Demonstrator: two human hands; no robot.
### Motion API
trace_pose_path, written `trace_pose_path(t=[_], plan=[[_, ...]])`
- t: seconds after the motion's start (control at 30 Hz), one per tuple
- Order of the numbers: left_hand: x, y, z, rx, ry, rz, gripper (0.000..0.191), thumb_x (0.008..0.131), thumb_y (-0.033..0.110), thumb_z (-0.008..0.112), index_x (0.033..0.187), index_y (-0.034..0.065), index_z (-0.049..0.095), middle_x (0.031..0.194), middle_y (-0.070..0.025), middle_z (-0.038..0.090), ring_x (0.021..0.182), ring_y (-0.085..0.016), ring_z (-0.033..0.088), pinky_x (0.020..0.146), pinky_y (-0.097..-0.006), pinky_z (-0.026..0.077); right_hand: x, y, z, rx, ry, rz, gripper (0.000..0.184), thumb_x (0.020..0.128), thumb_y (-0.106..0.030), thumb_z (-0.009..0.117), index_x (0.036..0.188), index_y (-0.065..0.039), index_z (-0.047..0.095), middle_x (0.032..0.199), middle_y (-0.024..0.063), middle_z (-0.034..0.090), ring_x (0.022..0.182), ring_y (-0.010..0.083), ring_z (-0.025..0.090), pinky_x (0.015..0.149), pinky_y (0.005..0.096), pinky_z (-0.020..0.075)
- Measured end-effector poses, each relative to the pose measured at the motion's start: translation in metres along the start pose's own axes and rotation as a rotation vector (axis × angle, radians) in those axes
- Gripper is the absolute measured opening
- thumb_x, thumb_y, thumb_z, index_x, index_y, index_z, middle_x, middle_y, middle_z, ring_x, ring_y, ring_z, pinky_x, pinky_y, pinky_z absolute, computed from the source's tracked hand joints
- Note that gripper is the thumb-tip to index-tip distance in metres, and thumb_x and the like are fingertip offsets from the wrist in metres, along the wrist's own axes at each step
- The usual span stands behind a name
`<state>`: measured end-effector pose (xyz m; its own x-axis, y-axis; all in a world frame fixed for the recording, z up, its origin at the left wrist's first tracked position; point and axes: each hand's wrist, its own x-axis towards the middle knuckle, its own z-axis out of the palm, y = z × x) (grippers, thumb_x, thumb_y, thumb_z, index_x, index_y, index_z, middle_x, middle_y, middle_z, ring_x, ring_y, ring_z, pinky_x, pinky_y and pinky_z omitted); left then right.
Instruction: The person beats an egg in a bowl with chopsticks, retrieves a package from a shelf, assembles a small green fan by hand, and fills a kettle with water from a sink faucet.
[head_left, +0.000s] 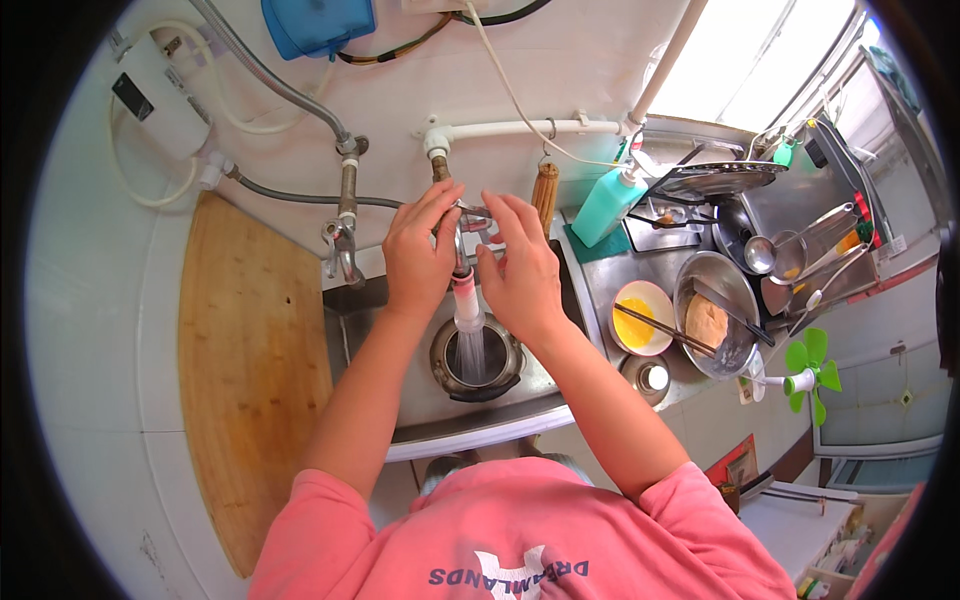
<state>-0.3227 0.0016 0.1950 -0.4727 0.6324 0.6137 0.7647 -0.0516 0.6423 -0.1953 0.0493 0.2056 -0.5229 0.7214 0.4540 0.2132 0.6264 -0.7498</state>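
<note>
Both my hands are raised at the metal faucet (462, 255) over the stainless steel sink (420, 409). On the faucet's left side, my left hand (425, 251) rests with its fingers near the top of the body. My right hand (519, 259) is at the other side, its fingertips close to the lever handle (474, 211); whether it grips the lever is unclear. From a pink and white spray nozzle (468, 304), water runs down into a round metal pot (442, 360) standing in the sink.
A wooden cutting board (251, 375) stands left of the sink. At right are a bowl of beaten egg (657, 292) with chopsticks, a metal basin (694, 270) holding dough (706, 324) and a knife, a teal pump bottle (606, 206), and a green-bladed fan (810, 379).
</note>
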Motion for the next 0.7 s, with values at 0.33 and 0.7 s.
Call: trace_pose_path(t=[0.33,0.7], plan=[[0.001,-0.005,0.000,-0.020,0.031,0.043,0.024,0.084,0.008,0.063,0.107,0.0072,0.068,0.112,-0.0079,0.066,0.093,-0.027,0.062,0.081,-0.0349,0.050,-0.006,-0.007,-0.002,-0.162,-0.059,-0.044,0.053,0.078,0.002,0.057,0.130,-0.005,0.049,0.136,0.0148,0.048,0.100,0.0345,0.062,0.081,0.0393,0.0516],[-0.001,-0.007,0.002,-0.027,0.046,0.039,0.024,0.082,0.007,0.064,0.105,0.0088,0.068,0.111,-0.0075,0.067,0.089,-0.026,0.062,0.080,-0.0346,0.051,-0.007,-0.015,-0.005,-0.205,-0.083,0.013,0.054,0.078,0.001,0.056,0.131,-0.007,0.049,0.136,0.0172,0.048,0.103,0.0346,0.061,0.084,0.0391,0.0513]])
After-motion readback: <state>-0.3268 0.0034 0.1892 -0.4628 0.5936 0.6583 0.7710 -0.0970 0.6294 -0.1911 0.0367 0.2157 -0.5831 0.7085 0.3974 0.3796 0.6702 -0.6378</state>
